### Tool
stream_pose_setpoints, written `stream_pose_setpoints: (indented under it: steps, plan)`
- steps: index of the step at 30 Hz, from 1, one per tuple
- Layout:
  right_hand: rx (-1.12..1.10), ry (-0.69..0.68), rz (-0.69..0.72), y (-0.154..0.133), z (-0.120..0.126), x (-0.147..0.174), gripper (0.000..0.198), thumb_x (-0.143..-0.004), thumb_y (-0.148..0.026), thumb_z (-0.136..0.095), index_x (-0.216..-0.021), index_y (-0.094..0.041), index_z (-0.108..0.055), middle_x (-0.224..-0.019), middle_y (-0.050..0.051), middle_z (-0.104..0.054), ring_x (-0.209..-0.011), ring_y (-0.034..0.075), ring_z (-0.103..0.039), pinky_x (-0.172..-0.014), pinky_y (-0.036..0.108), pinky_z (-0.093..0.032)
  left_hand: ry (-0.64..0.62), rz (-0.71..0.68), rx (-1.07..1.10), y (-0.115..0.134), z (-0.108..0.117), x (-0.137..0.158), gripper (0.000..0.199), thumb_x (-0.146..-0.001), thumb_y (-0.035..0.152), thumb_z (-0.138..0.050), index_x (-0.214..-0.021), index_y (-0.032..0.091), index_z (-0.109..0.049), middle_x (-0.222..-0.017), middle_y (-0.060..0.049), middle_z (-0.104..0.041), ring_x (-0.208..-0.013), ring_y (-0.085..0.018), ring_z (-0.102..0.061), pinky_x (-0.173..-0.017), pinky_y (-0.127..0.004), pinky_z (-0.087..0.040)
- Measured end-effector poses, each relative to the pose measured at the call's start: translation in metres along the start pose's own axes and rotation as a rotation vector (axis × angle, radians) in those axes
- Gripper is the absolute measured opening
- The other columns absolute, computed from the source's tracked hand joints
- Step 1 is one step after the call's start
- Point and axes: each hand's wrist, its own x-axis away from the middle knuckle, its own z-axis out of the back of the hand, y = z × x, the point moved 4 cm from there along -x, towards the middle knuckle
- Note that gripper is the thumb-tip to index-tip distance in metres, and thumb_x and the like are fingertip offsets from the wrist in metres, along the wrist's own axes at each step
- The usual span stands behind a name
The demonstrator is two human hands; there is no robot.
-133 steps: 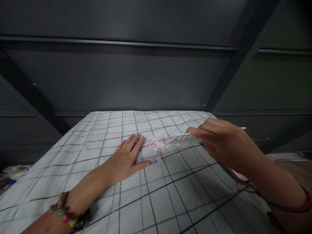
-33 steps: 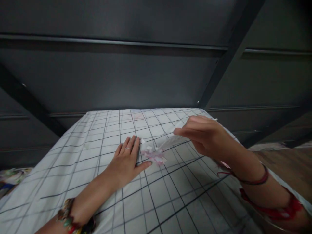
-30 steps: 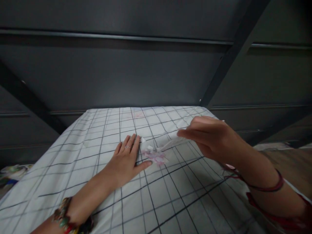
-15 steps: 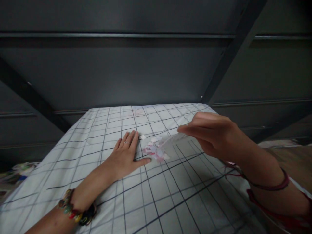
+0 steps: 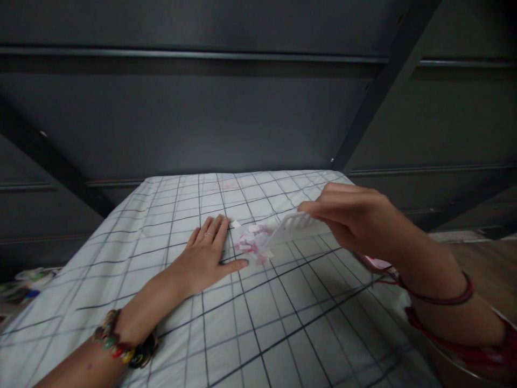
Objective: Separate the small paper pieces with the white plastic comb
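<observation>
My left hand point(image 5: 210, 253) lies flat on a white cloth with dark grid lines point(image 5: 161, 291), fingers stretched out and a ring on one of them. Close to its thumb and fingertips sits a small heap of torn paper scraps point(image 5: 253, 241), white with pink marks. One loose white scrap point(image 5: 235, 223) lies beside the fingertips. Between the fingers and thumb of my right hand point(image 5: 351, 218) is a thin white plastic piece with slots point(image 5: 288, 227), held at a tilt. Its lower edge meets the right side of the heap; its exact kind I cannot make out.
Dark grey panels with metal rails point(image 5: 202, 118) stand behind the cloth. Below my right wrist is a pink object point(image 5: 378, 262), mostly hidden, and a curved rim point(image 5: 448, 353) shows under my forearm. Cluttered items point(image 5: 34, 280) lie low at the left.
The white plastic piece has turned so more of its slotted face shows, and its edge pushes slightly left at the scraps. My left hand stays nearly in place.
</observation>
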Motion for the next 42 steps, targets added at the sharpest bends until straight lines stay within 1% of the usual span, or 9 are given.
stream_pose_setpoints:
  steps: [3,6,11,14,19,25,31,37,42]
  plan:
    - [0.021,0.043,0.031,-0.002,0.001,-0.002,0.029,-0.077,0.000,-0.040,-0.087,-0.016,-0.061,-0.060,-0.001,-0.048,-0.059,0.012,-0.044,-0.054,0.023,-0.035,0.014,-0.007,0.004,0.000,0.000,0.000,0.098,-0.078,0.075,-0.029,-0.143,0.003,-0.012,-0.148,-0.020,-0.012,-0.135,-0.035,-0.006,-0.105,-0.051,-0.019]
    - [-0.023,0.078,0.045,-0.005,0.005,-0.002,0.028,-0.077,0.000,-0.041,-0.089,-0.016,-0.060,-0.059,-0.001,-0.047,-0.059,0.011,-0.044,-0.053,0.022,-0.034,-0.004,0.003,0.007,0.000,0.000,-0.001,0.099,-0.078,0.075,-0.031,-0.143,0.003,-0.012,-0.148,-0.020,-0.010,-0.135,-0.035,-0.005,-0.106,-0.050,-0.018]
    - [0.001,0.022,0.060,-0.008,0.001,-0.002,0.027,-0.075,-0.001,-0.042,-0.085,-0.018,-0.060,-0.059,-0.002,-0.045,-0.055,0.011,-0.041,-0.050,0.024,-0.032,0.004,-0.001,0.017,0.000,0.002,-0.001,0.099,-0.077,0.075,-0.031,-0.144,0.005,-0.012,-0.148,-0.020,-0.011,-0.135,-0.035,-0.006,-0.105,-0.051,-0.018]
    - [0.032,0.037,0.042,-0.005,0.003,-0.001,0.029,-0.075,0.000,-0.040,-0.087,-0.018,-0.060,-0.059,-0.001,-0.047,-0.057,0.012,-0.044,-0.052,0.024,-0.034,0.012,-0.005,0.003,-0.001,0.001,0.000,0.099,-0.078,0.075,-0.031,-0.143,0.003,-0.012,-0.148,-0.020,-0.010,-0.135,-0.036,-0.005,-0.106,-0.050,-0.018]
    - [0.033,0.057,0.007,-0.002,0.008,0.000,0.032,-0.074,0.000,-0.040,-0.088,-0.023,-0.058,-0.057,-0.002,-0.046,-0.057,0.013,-0.045,-0.050,0.025,-0.034,0.021,-0.004,-0.002,-0.001,0.001,0.001,0.097,-0.078,0.075,-0.030,-0.144,0.007,-0.012,-0.148,-0.019,-0.012,-0.135,-0.035,-0.007,-0.105,-0.050,-0.019]
    - [0.053,0.002,0.008,-0.005,0.001,-0.001,0.030,-0.073,-0.001,-0.040,-0.084,-0.021,-0.059,-0.058,-0.001,-0.047,-0.056,0.013,-0.045,-0.051,0.026,-0.035,-0.009,-0.002,0.011,0.001,0.003,0.000,0.098,-0.078,0.073,-0.033,-0.144,0.003,-0.011,-0.148,-0.021,-0.009,-0.135,-0.036,-0.004,-0.105,-0.051,-0.018]
    - [0.032,0.009,0.083,-0.012,0.001,-0.001,0.030,-0.075,-0.001,-0.041,-0.089,-0.021,-0.059,-0.060,-0.001,-0.046,-0.054,0.012,-0.040,-0.049,0.025,-0.030,-0.006,-0.008,0.023,0.001,0.004,0.001,0.096,-0.079,0.072,-0.035,-0.143,0.003,-0.013,-0.148,-0.020,-0.010,-0.135,-0.036,-0.004,-0.106,-0.050,-0.016]
    - [0.062,0.012,0.102,-0.016,0.001,-0.001,0.030,-0.077,-0.002,-0.040,-0.089,-0.021,-0.059,-0.060,-0.001,-0.045,-0.053,0.011,-0.038,-0.048,0.025,-0.029,-0.010,0.004,0.012,0.001,0.004,0.001,0.097,-0.078,0.074,-0.033,-0.144,0.005,-0.013,-0.148,-0.019,-0.010,-0.135,-0.035,-0.005,-0.106,-0.050,-0.017]
    - [0.092,0.068,0.111,-0.016,0.003,0.000,0.030,-0.077,-0.001,-0.040,-0.091,-0.017,-0.060,-0.061,-0.001,-0.046,-0.055,0.012,-0.037,-0.050,0.025,-0.029,-0.025,0.007,-0.004,0.001,0.003,0.001,0.097,-0.078,0.075,-0.030,-0.144,0.006,-0.011,-0.149,-0.019,-0.009,-0.135,-0.034,-0.003,-0.106,-0.049,-0.017]
